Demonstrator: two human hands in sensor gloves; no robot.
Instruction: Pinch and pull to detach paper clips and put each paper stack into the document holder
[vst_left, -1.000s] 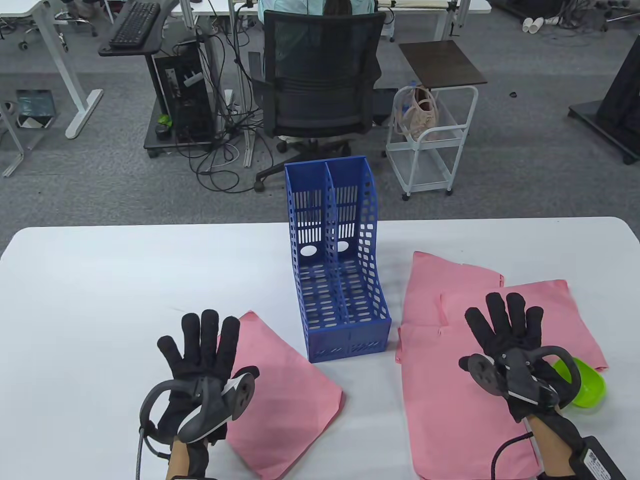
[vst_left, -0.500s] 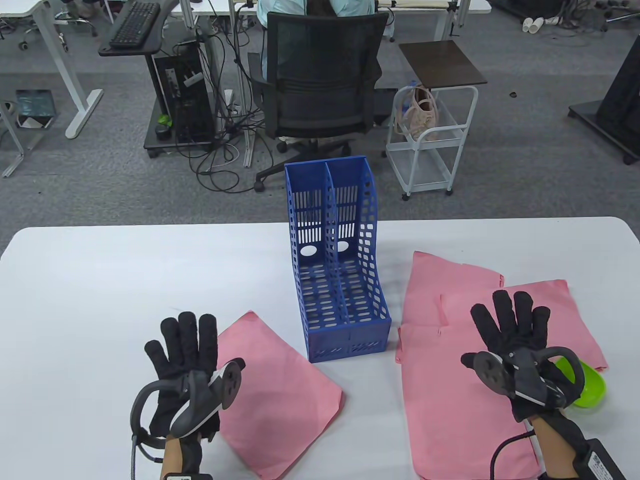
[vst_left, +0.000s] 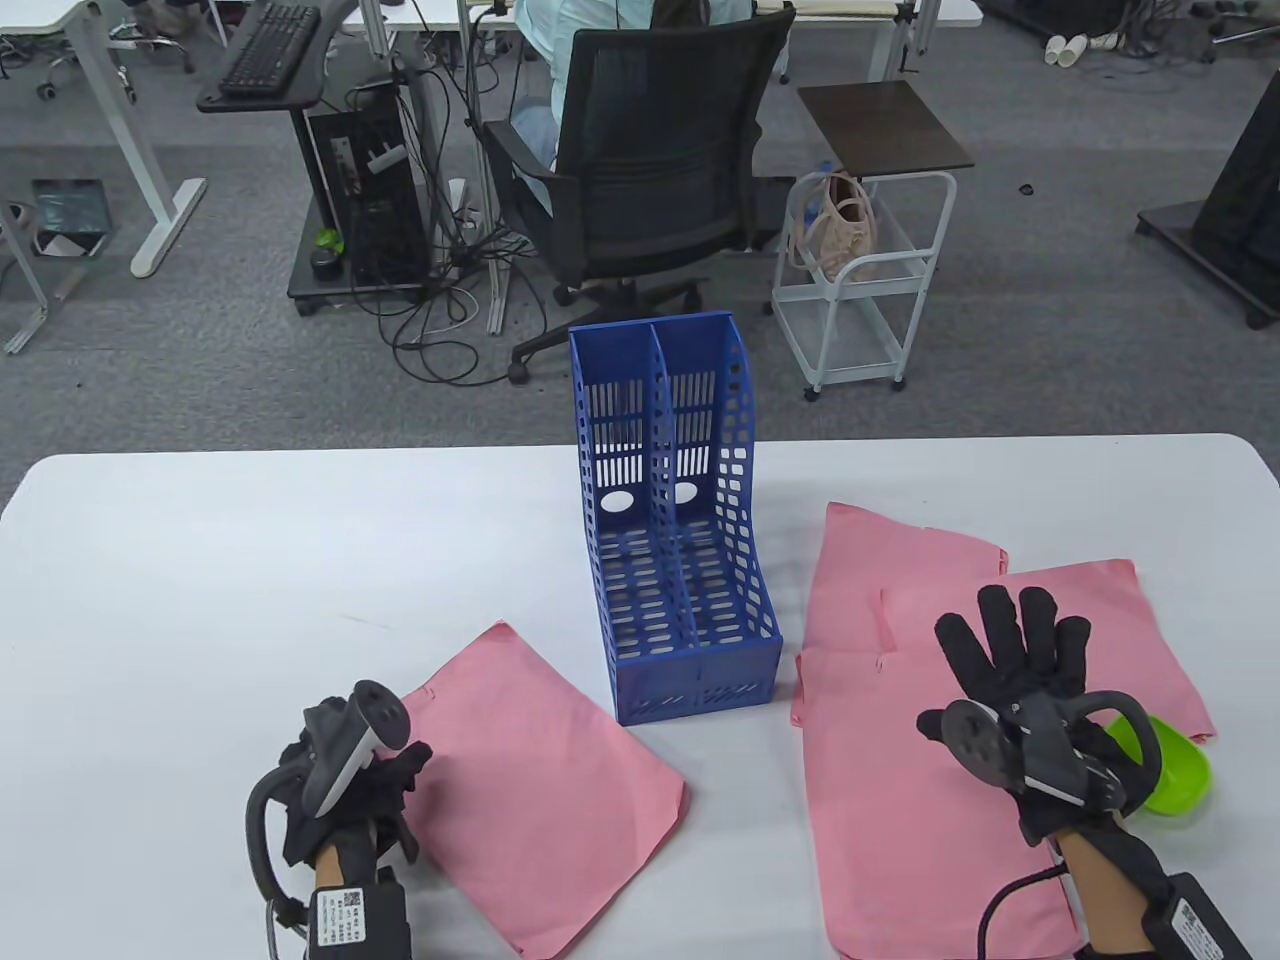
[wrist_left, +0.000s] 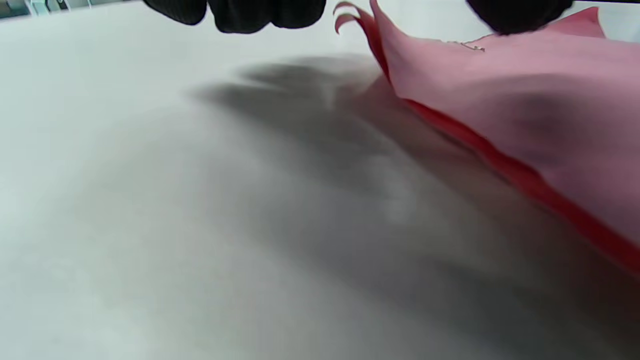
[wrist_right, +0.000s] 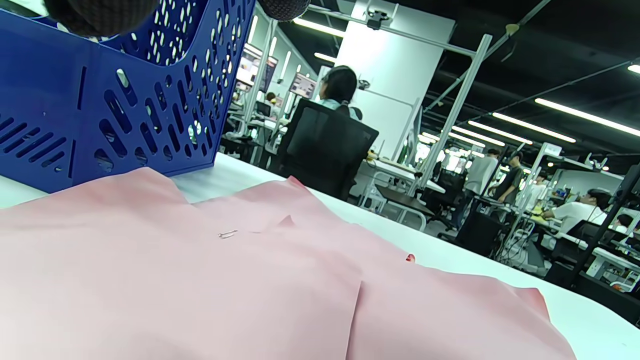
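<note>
The blue two-slot document holder (vst_left: 690, 600) stands mid-table with both slots bare. Left of it lies a pink paper stack (vst_left: 540, 780). My left hand (vst_left: 385, 765) is turned on its side at that stack's left edge, fingers curled. In the left wrist view the fingers (wrist_left: 240, 12) hang over the table and the thumb over the paper, close to a paper clip (wrist_left: 470, 46); whether they grip is unclear. My right hand (vst_left: 1015, 640) is spread flat over overlapping pink stacks (vst_left: 900, 800). A clip (wrist_right: 227, 234) shows on one of them.
A green bowl (vst_left: 1175, 770) sits by my right wrist at the table's right front. Beyond the far table edge, a person sits on a black office chair (vst_left: 660, 170), and a white cart (vst_left: 860, 290) stands nearby. Bare white tabletop (vst_left: 250, 560) spreads to the left.
My left hand has drawn back toward the front edge, rolled onto its side and curled its fingers at the stack's edge. The right hand has barely moved. The chair behind has swivelled.
</note>
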